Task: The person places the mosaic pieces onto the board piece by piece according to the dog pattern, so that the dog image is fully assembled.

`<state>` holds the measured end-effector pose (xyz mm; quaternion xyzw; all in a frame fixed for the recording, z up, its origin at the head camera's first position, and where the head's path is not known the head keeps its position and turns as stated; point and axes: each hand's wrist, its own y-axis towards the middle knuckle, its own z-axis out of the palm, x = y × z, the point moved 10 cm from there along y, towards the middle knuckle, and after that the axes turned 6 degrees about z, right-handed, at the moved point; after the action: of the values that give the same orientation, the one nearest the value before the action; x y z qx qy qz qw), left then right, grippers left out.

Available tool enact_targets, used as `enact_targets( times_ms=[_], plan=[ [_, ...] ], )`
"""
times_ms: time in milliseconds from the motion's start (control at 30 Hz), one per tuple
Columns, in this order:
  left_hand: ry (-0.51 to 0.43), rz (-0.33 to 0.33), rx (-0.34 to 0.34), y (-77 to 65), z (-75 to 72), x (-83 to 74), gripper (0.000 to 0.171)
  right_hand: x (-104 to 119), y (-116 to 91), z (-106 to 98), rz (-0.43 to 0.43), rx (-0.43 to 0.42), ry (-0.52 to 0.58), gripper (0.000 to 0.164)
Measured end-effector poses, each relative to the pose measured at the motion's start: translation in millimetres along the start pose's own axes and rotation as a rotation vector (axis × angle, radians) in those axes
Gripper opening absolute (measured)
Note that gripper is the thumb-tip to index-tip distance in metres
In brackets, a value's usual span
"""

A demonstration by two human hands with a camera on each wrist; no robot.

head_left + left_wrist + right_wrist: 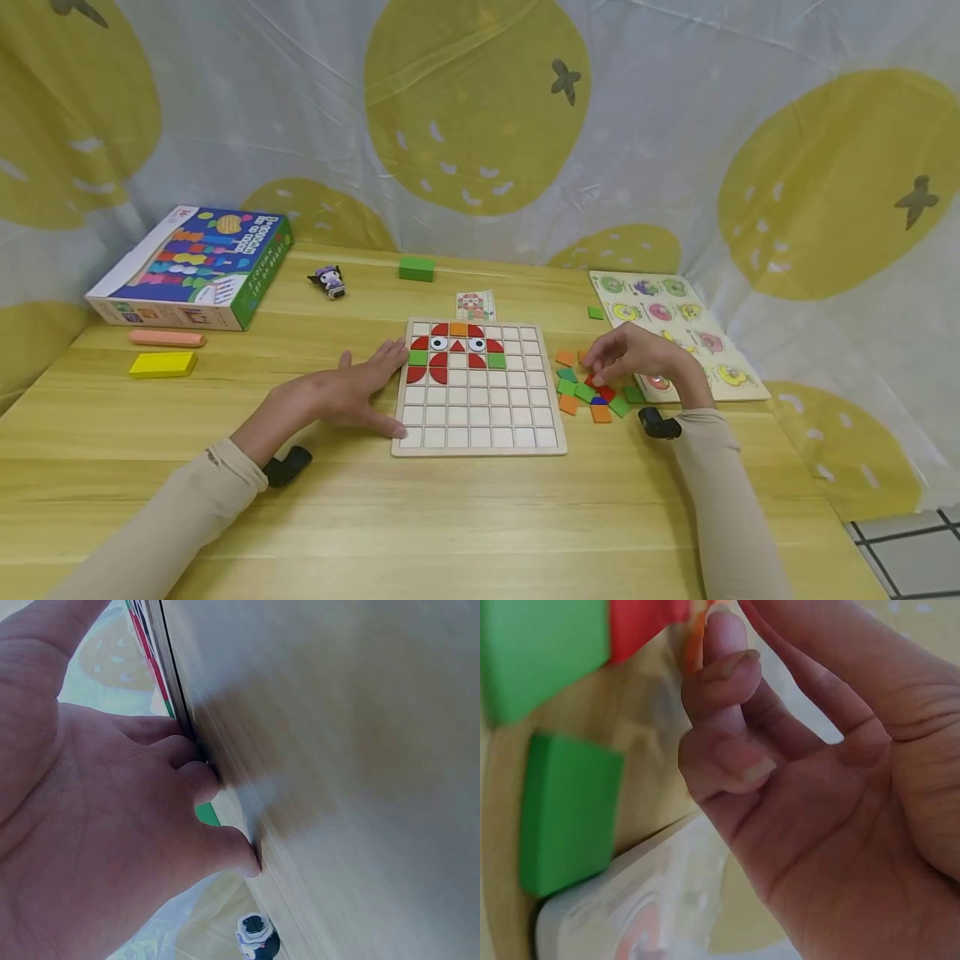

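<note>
A square wooden grid board (480, 417) lies in the middle of the table, with red, green, orange and eye-patterned tiles in its upper left cells. My left hand (348, 396) rests at the board's left side, fingers stretched along the edge and thumb at the lower left corner; the left wrist view shows the fingertips (240, 855) down by the tabletop. Over a loose pile of coloured tiles (585, 392) right of the board hangs my right hand (637, 354), its fingers bent. Red tiles lie by its fingertips; whether it pinches one is hidden. A green tile (574, 814) lies nearby.
Behind the board sits a small pattern card (476, 306). A fruit picture board (708, 308) is at the right. A green block (416, 268), a small figurine (328, 282), a game box (198, 262), a yellow block (162, 365) and an orange stick (167, 338) stand left and behind.
</note>
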<state>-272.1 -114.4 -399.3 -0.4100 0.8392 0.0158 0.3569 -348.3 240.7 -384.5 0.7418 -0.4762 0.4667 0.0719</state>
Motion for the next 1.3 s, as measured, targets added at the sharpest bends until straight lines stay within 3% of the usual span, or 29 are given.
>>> enact_targets(
  times_ms=[333, 533, 767, 900, 1300],
  plan=[
    [-0.001, 0.001, -0.004, -1.9, -1.2, -0.5, 0.122, -5.4, 2.7, 4.0, -0.010, 0.017, -0.036, 0.018],
    [0.001, -0.006, -0.003, -0.9, -0.3, 0.9, 0.122, -7.7, 3.2, 2.7, 0.035, -0.004, -0.047, 0.016],
    [-0.008, -0.014, 0.000, -0.5, 0.9, 2.4, 0.122, -12.0, 3.9, 2.3, 0.098, -0.028, -0.147, 0.014],
    [-0.015, -0.020, 0.000, -0.5, 0.9, 2.3, 0.122, -9.7, 4.0, 3.5, 0.092, -0.035, -0.204, 0.015],
    [-0.003, -0.003, -0.006, -0.5, 0.6, 1.1, 0.122, -2.4, 3.3, 5.0, 0.062, -0.031, -0.227, 0.017]
  ],
)
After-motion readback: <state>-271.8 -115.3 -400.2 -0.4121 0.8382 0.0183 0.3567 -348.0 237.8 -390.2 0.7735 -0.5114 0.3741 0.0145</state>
